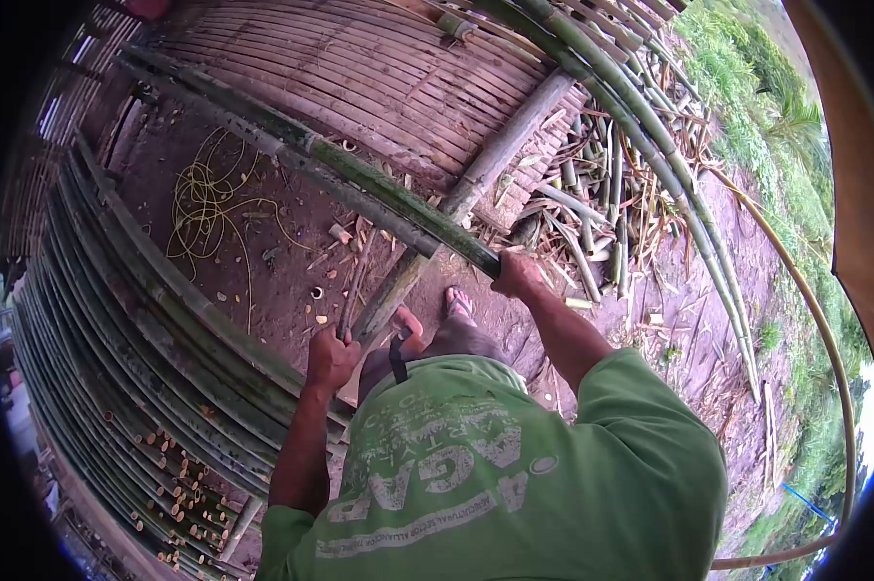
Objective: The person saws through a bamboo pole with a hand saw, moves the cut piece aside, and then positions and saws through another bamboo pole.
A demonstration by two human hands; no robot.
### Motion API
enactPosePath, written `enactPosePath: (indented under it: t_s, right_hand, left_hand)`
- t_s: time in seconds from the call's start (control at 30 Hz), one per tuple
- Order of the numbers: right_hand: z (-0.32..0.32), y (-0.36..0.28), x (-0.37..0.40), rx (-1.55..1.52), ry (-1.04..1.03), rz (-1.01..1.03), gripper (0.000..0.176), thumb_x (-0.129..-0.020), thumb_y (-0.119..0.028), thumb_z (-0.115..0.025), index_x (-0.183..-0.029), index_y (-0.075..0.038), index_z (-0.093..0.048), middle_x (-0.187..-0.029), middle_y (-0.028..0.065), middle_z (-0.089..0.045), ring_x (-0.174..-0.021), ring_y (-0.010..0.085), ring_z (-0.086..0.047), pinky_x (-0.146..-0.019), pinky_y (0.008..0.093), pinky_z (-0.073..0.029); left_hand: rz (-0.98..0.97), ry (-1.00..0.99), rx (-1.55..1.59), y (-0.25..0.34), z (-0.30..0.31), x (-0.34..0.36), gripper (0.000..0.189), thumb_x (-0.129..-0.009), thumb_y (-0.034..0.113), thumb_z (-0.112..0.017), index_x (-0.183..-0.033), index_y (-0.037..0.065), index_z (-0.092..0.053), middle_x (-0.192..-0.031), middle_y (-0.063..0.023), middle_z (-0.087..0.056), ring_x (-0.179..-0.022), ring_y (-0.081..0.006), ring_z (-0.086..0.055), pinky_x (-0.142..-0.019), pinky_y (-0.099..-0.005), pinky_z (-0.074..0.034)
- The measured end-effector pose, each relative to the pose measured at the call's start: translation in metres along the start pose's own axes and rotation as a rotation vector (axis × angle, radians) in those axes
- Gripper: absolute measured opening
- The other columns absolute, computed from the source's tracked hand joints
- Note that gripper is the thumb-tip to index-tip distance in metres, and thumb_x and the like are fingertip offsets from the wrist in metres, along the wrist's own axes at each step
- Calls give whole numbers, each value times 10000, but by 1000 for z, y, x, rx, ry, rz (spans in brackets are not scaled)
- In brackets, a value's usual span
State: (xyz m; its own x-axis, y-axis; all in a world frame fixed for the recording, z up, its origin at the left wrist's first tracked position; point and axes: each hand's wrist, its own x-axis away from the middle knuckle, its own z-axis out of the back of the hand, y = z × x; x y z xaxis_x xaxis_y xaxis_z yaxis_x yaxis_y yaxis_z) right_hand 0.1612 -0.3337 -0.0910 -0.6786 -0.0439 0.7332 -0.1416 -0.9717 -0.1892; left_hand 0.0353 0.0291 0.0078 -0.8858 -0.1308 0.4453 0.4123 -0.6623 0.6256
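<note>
Running beside a slatted bamboo platform [359, 87], a green bamboo pole [398, 201] crosses over a grey bamboo crosspiece [509, 145]; the right hand [522, 276] has its fingers clamped round the pole's near end; the left hand's [332, 358] curl by a thin stick [355, 290], grip unclear

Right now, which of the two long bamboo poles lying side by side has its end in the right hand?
The mossy green bamboo pole: its near end is in the right hand, while the duller, greyish bamboo pole alongside stops short of it.
</note>
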Motion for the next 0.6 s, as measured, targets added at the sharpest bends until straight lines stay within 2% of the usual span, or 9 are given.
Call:
enactPosePath:
  t_s: [0.1,0.2,0.27,0.33,0.37,0.43,0.47,0.5,0.6]
  right_hand:
    - [-6,-13,4,4,-3,20,468,-648,-250,-752,-1052,-76,-591,-986,169,-666,-924,334,-658,-785,440,-525]
    - [-12,-11,-7,-56,9,115,602,-615,-325,-799,-1108,-78,-557,-993,177,-664,-951,344,-649,-792,445,-522]
    - [-9,-17,-14,-71,-24,142,720,-575,-386,-835,-1142,-68,-524,-1004,185,-658,-965,348,-642,-784,436,-522]
    - [-10,-26,-26,-62,34,218,713,-579,-392,-835,-1132,-56,-534,-956,172,-669,-922,325,-657,-773,421,-524]
    - [-9,-31,-34,-74,-9,218,691,-590,-387,-832,-1125,-54,-547,-878,150,-679,-847,297,-675,-767,407,-525]
    - [-17,-28,-50,-76,-42,187,607,-605,-324,-818,-1096,-62,-575,-825,139,-682,-755,265,-687,-685,383,-541]
    - [-10,-39,-46,-114,-120,89,570,-617,-287,-800,-1094,-61,-585,-837,140,-684,-781,270,-689,-706,389,-545]
    - [-6,-52,-43,-100,-99,42,541,-623,-264,-786,-1086,-61,-592,-894,150,-685,-861,287,-682,-776,405,-538]
    - [-11,-55,-47,-48,-28,75,555,-616,-270,-794,-1092,-62,-598,-975,160,-677,-957,309,-658,-838,412,-523]
  left_hand:
    - [58,-45,-9,8,20,18,206,-769,148,-621,-717,-34,-538,-611,-187,-550,-546,-285,-548,-554,-413,-438]
    - [99,-20,-59,8,48,55,243,-755,162,-667,-692,-12,-509,-563,-122,-507,-511,-211,-489,-525,-382,-420]
    - [125,-33,-21,4,61,83,268,-744,177,-697,-687,0,-504,-548,-99,-493,-496,-203,-474,-516,-373,-416]
    - [155,20,-1,6,81,98,292,-736,197,-722,-684,10,-504,-541,-87,-490,-486,-196,-471,-511,-368,-418]
    - [167,39,0,12,85,102,303,-734,210,-731,-685,14,-506,-542,-86,-493,-484,-194,-476,-510,-368,-422]
    - [121,98,-4,20,85,100,325,-730,237,-749,-685,21,-510,-544,-90,-501,-483,-197,-494,-510,-367,-431]
    - [68,134,-12,21,81,96,337,-727,252,-757,-685,24,-513,-547,-95,-506,-484,-202,-506,-509,-367,-436]
    - [14,161,-23,23,78,90,349,-724,266,-765,-685,27,-515,-549,-100,-511,-486,-207,-518,-509,-366,-441]
    - [-39,136,40,33,68,74,371,-724,303,-773,-685,30,-523,-560,-117,-527,-496,-232,-550,-512,-369,-452]
